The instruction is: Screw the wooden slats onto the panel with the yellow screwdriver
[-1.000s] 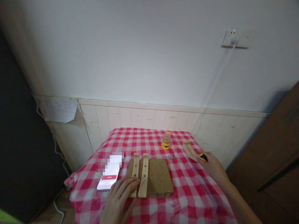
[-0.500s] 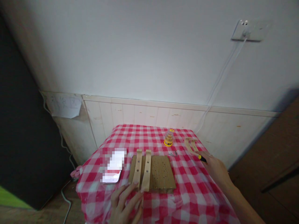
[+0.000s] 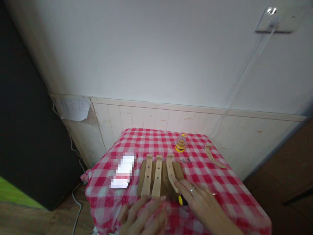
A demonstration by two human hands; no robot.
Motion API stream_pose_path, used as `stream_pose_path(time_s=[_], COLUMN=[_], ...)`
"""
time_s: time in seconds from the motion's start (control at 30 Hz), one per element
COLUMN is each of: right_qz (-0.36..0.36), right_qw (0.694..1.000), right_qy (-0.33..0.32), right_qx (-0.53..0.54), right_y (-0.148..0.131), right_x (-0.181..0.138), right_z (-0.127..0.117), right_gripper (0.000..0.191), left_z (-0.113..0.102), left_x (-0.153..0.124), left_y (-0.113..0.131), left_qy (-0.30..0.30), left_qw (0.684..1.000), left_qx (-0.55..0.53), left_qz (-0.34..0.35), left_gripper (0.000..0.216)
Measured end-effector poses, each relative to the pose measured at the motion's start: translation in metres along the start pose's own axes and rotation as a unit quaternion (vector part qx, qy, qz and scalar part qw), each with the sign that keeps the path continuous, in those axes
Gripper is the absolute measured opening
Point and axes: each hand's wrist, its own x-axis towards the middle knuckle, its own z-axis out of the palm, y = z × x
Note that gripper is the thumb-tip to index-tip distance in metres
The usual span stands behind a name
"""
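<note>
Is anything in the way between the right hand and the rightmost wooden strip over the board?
Nothing visible: the right hand touches the wooden strip at its near end. A black-and-yellow handle in the same hand shows just below, not between.

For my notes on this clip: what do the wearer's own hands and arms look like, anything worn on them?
Both hands are ungloved. The right hand has a shiny silver-coloured ring on one finger, and no sleeve shows on the visible forearm. The left hand is motion-blurred; I can make out no ring there.
</note>
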Motion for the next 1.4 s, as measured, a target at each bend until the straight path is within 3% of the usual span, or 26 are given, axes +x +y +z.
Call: stream_pose_path(time_s=[0.17, 0.3, 0.53, 0.67, 0.77, 0.9, 1.03, 1.2, 1.4], right_qz=[-0.015, -0.019, 0.005, -0.003, 0.009, 0.141, 0.245, 0.203, 0.190], right_qw=[1.000, 0.999, 0.997, 0.993, 0.990, 0.981, 0.955, 0.962, 0.968], right_qy=[0.012, 0.042, 0.057, 0.038, 0.010, -0.020, -0.101, -0.110, -0.091], right_qx=[0.007, 0.027, 0.057, 0.111, 0.139, 0.129, 0.137, 0.144, 0.138], right_y=[-0.010, -0.011, -0.014, 0.000, 0.022, 0.059, 0.082, 0.084, 0.079], right_x=[0.010, 0.013, 0.009, 0.001, -0.012, -0.034, -0.049, -0.057, -0.059], right_z=[0.001, 0.000, 0.008, 0.003, -0.001, 0.015, 0.046, 0.070, 0.071], right_gripper=[0.055, 0.054, 0.047, 0.048, 0.037, 0.036, 0.032, 0.022, 0.022], left_z=[-0.009, 0.010, 0.029, 0.028, 0.031, 0.041, 0.047, 0.049, 0.048], left_x=[0.039, 0.047, 0.057, 0.064, 0.064, 0.058, 0.053, 0.051, 0.047], left_y=[-0.011, 0.005, 0.018, 0.017, 0.016, 0.014, 0.014, 0.019, 0.016], left_qy=[-0.090, -0.155, -0.201, -0.216, -0.226, -0.265, -0.280, -0.246, -0.247], left_qw=[0.993, 0.981, 0.954, 0.955, 0.956, 0.949, 0.948, 0.959, 0.956], left_qx=[-0.029, -0.102, -0.150, -0.148, -0.133, -0.132, -0.124, -0.118, -0.130], left_qz=[-0.072, -0.061, -0.162, -0.137, -0.129, -0.105, -0.082, -0.083, -0.093], left_gripper=[0.024, 0.031, 0.034, 0.039, 0.042, 0.023, 0.013, 0.009, 0.020])
